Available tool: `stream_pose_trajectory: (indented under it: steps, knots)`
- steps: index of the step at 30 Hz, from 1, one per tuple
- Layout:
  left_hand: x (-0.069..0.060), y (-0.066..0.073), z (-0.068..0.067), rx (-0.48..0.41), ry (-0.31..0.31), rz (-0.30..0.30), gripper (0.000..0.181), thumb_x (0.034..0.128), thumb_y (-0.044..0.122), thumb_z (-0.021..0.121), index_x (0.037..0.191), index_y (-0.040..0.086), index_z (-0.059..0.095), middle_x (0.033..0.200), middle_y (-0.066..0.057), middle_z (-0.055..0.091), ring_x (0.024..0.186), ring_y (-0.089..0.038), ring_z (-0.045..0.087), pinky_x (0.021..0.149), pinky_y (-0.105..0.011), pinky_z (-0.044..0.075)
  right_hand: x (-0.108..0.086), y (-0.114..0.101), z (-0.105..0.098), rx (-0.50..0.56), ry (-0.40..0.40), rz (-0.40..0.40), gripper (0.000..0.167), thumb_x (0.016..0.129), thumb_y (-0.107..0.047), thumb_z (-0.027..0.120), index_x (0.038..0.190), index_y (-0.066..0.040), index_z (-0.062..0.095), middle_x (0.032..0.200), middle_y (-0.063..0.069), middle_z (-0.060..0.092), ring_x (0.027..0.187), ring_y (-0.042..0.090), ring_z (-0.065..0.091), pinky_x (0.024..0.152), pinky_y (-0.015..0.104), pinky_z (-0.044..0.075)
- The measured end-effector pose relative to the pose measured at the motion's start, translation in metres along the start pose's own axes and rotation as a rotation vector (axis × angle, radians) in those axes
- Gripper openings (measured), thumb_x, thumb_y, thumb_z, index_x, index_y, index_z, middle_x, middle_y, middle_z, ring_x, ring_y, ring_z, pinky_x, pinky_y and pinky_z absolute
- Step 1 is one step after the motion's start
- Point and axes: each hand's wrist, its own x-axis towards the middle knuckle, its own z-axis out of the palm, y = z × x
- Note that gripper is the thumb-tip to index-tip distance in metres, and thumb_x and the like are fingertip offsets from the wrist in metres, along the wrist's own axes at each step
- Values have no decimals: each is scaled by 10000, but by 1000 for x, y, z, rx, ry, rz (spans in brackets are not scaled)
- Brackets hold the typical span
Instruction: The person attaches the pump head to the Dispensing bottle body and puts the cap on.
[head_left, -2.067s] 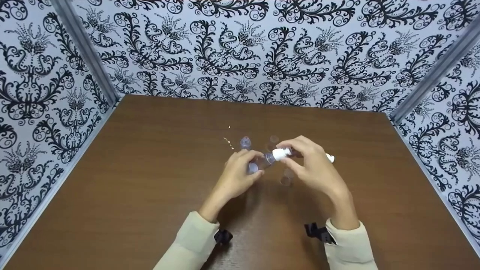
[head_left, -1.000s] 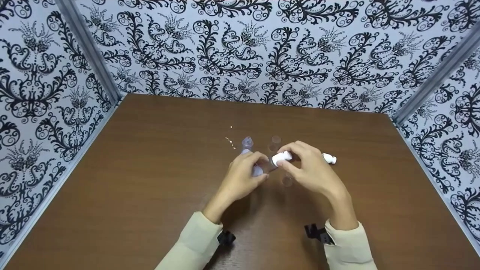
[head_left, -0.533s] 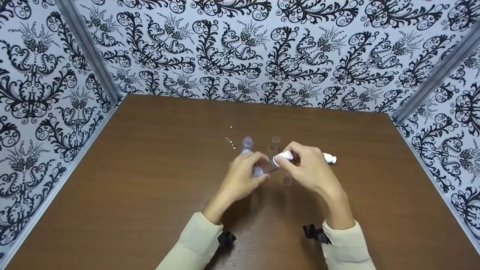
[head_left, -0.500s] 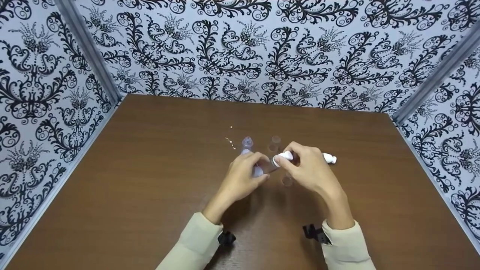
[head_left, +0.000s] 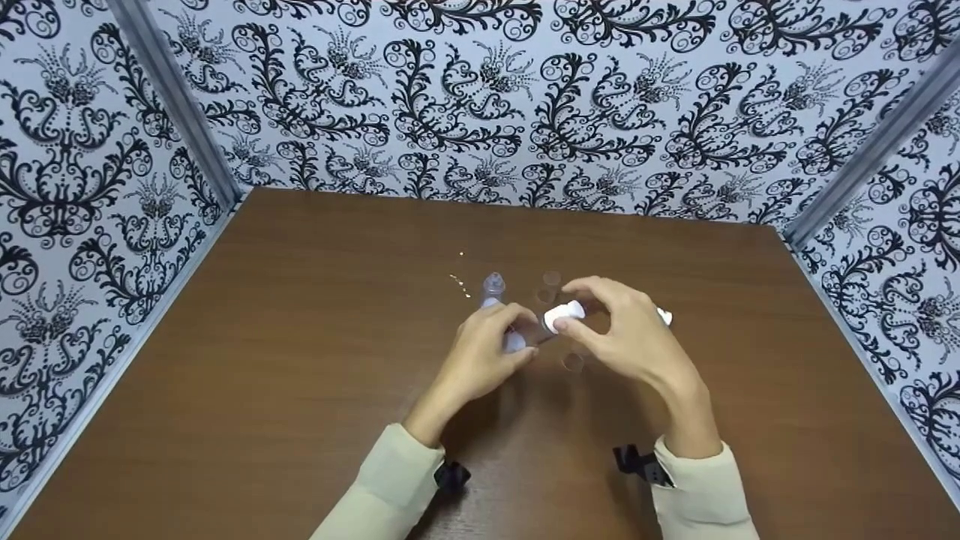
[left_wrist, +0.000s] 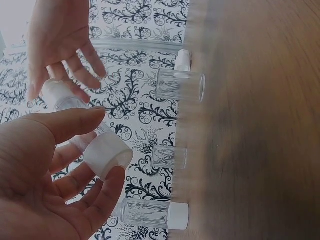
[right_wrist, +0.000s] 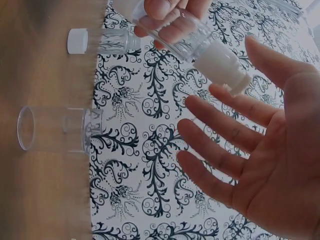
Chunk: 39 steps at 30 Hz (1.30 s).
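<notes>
My left hand [head_left: 487, 349] grips a small clear bottle [right_wrist: 177, 32] by its lower part, around the white base [left_wrist: 107, 155]. The bottle is tilted above the table, its white pump top [head_left: 562, 318] towards my right hand [head_left: 634, 330]. In the right wrist view, my right fingers are spread around the pump top, with gaps between them and it. A second clear bottle [head_left: 493, 286] with a white base [left_wrist: 179, 216] stands upright behind my left hand. Two clear cylindrical caps stand nearby, one farther back [head_left: 551, 279] and one nearer [head_left: 574, 363].
Another white pump top [head_left: 664, 316] is on the table beyond my right hand, partly hidden by it. Pale specks [head_left: 460, 283] are scattered left of the standing bottle. Patterned walls [head_left: 487, 97] enclose the brown table [head_left: 300, 315] at the back and sides.
Half a second ago my right fingers and thumb pinched the pump top; now they have spread and shifted slightly right. My left hand keeps its hold on the bottle.
</notes>
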Motion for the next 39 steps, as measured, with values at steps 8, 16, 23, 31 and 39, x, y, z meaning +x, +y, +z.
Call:
stream_pose_trajectory:
  steps: [8,16,23,31,39]
  knots:
    - [0,-1,0,-9,-8,-6,312,837,138,896,1107,112,741,1043,-28,753,933,-200,665,830,-380,526,-3,0,-7,20,4,-149,455,882,-175,888,1302,-171,714,1250,-47,695,1090,98,652,979,331,516]
    - [1,-1,1,-6,-5,-3,306,838,140,892,1103,112,743,1041,-33,753,920,-195,665,813,-376,523,-2,0,-6,34,-13,-222,457,843,-3,882,1254,-141,737,1276,-51,694,1158,133,648,1005,368,528]
    - [1,-2,2,-10,-5,3,304,839,133,895,1100,109,741,1039,-37,752,915,-197,671,801,-363,523,1,3,-2,25,-26,-282,350,850,43,856,1150,-116,771,1105,-65,746,1035,106,670,956,278,516]
    - [0,0,2,-19,-35,-14,313,851,135,893,1119,103,734,1051,-40,747,944,-188,686,829,-371,535,0,3,-1,10,-25,-274,288,885,-26,849,1145,-122,773,1081,-71,741,992,90,663,903,277,527]
    - [0,0,2,-9,-25,-5,309,850,133,892,1111,104,731,1048,-38,750,934,-192,686,828,-381,532,0,2,1,19,-25,-215,250,915,-116,844,1153,-115,768,1093,-88,732,982,86,651,894,282,514]
